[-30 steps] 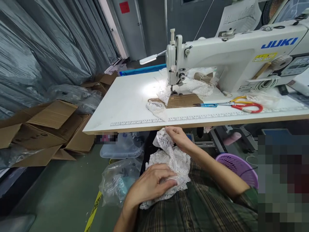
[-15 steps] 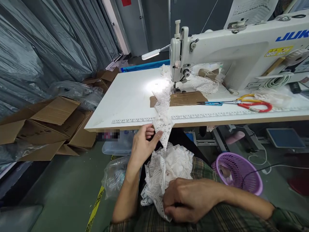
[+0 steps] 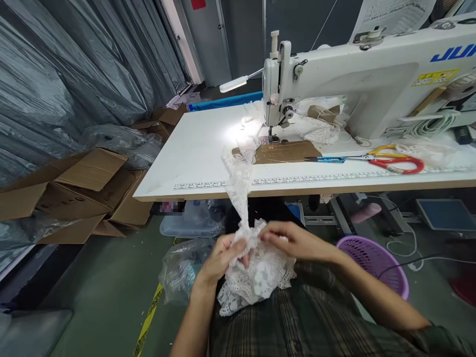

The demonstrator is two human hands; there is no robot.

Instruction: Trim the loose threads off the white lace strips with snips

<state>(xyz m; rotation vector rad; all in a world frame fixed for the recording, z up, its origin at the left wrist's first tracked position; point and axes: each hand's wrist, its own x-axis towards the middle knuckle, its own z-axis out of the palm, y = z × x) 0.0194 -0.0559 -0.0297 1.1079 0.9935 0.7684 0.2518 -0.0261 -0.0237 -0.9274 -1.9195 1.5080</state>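
Note:
White lace fabric (image 3: 240, 181) runs from beside the sewing machine's needle, over the table's front edge, down to a bunched heap on my lap. My left hand (image 3: 225, 258) is closed on the lace at the top of the heap, thumb uppermost. Close to its right, my right hand (image 3: 284, 238) has its fingers curled together at the lace; its fingertips are partly hidden in the folds. The white sewing machine (image 3: 334, 74) stands over the table, and a brown piece (image 3: 286, 152) lies below its needle.
Scissors with red and yellow handles (image 3: 397, 159) and blue snips (image 3: 327, 159) lie on the white table (image 3: 174, 158). A purple basket (image 3: 372, 263) stands on the floor at right, open cardboard boxes (image 3: 85, 193) at left. A plastic bag (image 3: 180, 267) is near my left arm.
My left hand has moved down to the heap. My right hand has risen from the bottom of the heap to its top, beside the left. The lace strip has shifted left on the table.

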